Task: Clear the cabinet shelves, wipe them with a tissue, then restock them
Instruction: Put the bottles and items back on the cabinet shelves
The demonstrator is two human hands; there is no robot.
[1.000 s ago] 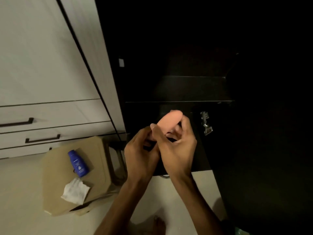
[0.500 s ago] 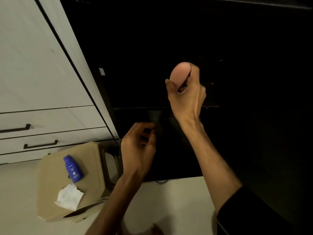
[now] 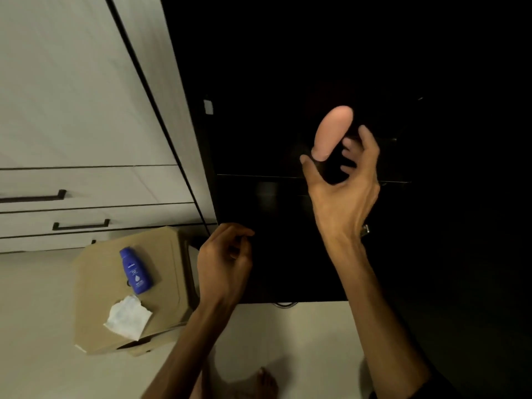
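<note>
A pink oval object [image 3: 334, 131] stands tilted in the dark open cabinet, above a shelf edge [image 3: 259, 176]. My right hand [image 3: 342, 180] is raised just below and right of it with its fingers spread; the thumb tip sits by the object's lower end, and no finger curls round it. Lower down, my left hand [image 3: 224, 260] hangs in front of the cabinet, loosely curled and holding nothing. A blue lotion bottle [image 3: 135, 270] and a crumpled white tissue [image 3: 128, 316] lie on a cardboard box [image 3: 95, 289] on the floor at left.
White drawers with black handles [image 3: 80, 225] and a tall white door fill the left side. The cabinet interior is too dark to show its contents. A metal hinge [image 3: 365, 229] shows beside my right wrist. A bare foot [image 3: 264, 381] is on the pale floor.
My right hand lifted the pink object from between both hands up to the shelf and has opened its fingers off it. My left hand dropped away and stayed low.
</note>
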